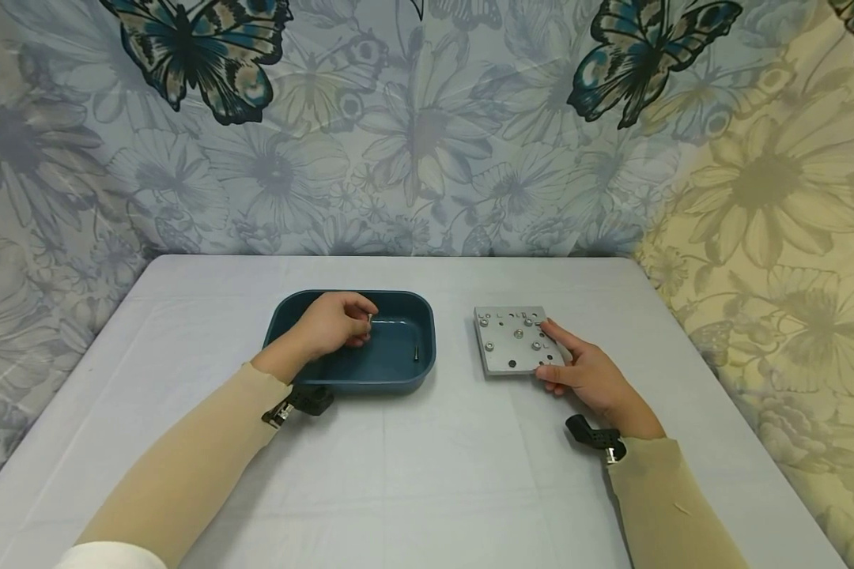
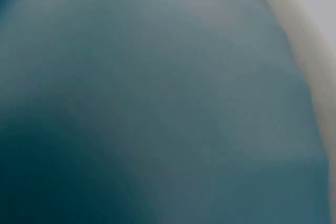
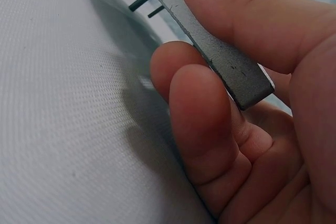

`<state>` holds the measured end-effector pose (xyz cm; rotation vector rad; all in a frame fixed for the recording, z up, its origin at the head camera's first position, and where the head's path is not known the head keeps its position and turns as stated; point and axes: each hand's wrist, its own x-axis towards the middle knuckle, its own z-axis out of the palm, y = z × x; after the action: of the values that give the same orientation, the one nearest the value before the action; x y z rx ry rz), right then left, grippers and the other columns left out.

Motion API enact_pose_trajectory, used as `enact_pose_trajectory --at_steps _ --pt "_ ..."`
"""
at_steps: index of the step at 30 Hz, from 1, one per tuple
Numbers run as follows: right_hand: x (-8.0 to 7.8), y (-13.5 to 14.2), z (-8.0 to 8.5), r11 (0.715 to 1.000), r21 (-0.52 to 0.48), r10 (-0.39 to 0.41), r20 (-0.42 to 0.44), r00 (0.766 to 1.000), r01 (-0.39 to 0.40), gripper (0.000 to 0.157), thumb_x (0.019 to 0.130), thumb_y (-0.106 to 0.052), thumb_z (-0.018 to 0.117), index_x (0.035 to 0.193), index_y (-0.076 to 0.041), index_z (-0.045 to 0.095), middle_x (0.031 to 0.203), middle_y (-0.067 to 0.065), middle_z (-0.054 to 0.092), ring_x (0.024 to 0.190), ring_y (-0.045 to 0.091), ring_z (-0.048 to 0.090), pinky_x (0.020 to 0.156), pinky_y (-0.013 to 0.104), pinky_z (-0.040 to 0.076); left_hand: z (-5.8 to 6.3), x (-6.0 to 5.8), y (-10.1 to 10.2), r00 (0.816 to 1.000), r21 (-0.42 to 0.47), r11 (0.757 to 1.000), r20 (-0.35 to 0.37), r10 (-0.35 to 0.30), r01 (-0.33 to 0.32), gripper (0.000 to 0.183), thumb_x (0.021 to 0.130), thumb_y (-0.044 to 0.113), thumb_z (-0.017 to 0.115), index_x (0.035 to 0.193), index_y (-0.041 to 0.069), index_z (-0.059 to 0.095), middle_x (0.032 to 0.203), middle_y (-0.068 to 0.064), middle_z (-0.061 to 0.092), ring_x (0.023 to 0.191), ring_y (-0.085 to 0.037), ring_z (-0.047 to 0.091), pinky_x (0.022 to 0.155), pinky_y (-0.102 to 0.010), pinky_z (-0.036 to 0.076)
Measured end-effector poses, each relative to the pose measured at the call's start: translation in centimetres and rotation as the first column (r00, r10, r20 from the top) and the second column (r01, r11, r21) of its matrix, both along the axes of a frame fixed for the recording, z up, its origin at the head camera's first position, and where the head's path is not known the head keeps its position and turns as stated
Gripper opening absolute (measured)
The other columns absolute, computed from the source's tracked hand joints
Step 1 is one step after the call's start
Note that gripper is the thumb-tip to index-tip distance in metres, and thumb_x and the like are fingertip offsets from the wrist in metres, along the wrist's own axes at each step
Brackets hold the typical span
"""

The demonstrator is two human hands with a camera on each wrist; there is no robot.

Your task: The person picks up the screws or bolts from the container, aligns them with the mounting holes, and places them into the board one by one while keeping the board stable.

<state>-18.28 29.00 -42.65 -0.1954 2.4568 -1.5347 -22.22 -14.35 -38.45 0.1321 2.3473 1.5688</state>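
Over the dark teal tray [image 1: 398, 379], my left hand [image 1: 330, 324] pinches a small metal screw [image 1: 370, 317] between thumb and fingertips. Another small screw [image 1: 416, 353] lies on the tray floor at the right. My right hand [image 1: 592, 378] grips the right edge of a square metal plate [image 1: 501, 332], thumb on top and fingers curled beneath. Several bolt heads and holes dot the plate's face. In the right wrist view, threaded screw ends [image 3: 140, 1] stick out under the plate's edge [image 3: 226, 66], which is held up off the white cloth. Blurred teal fills the left wrist view.
A white cloth covers the table [image 1: 427, 474]. Behind it stands a floral backdrop [image 1: 427, 158] with butterfly prints. Each wrist carries a small black camera, the left one [image 1: 311, 400] right at the tray's near rim.
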Motion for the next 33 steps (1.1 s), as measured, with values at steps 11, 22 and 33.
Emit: enact_pose_trajectory --at_steps 11,22,33 --pt "-0.1 0.0 -0.2 1.000 -0.002 -0.002 0.005 1.000 0.002 0.094 0.081 -0.025 0.085 0.158 -0.025 0.032 0.090 0.016 0.070 0.063 0.023 0.064 0.060 0.031 0.055 1.3 1.0 1.6 0.998 0.164 0.985 0.043 0.050 -0.056 0.026 0.096 0.003 0.066 0.122 0.001 0.067 0.106 -0.014 0.065 0.090 -0.025 0.070 0.064 -0.031 0.056" --pt "0.0 0.0 -0.2 1.000 0.003 -0.001 0.009 1.000 0.001 0.094 0.081 -0.025 0.085 0.158 -0.025 0.032 0.087 0.017 0.070 0.063 0.023 0.064 0.061 0.031 0.055 1.7 1.0 3.0 0.984 0.346 0.924 0.129 0.126 -0.163 0.029 0.093 0.000 0.068 0.121 -0.006 0.063 0.111 -0.024 0.064 0.083 -0.023 0.069 0.067 -0.028 0.057" --pt "-0.2 0.1 -0.3 1.000 -0.004 0.005 -0.002 1.000 -0.005 0.093 0.081 -0.025 0.085 0.158 -0.023 0.032 0.089 0.016 0.072 0.063 0.024 0.064 0.061 0.031 0.056 2.0 1.0 5.8 0.989 0.399 0.906 0.101 0.110 -0.142 0.025 0.093 -0.002 0.068 0.118 -0.005 0.065 0.109 -0.025 0.065 0.080 -0.023 0.068 0.066 -0.028 0.057"
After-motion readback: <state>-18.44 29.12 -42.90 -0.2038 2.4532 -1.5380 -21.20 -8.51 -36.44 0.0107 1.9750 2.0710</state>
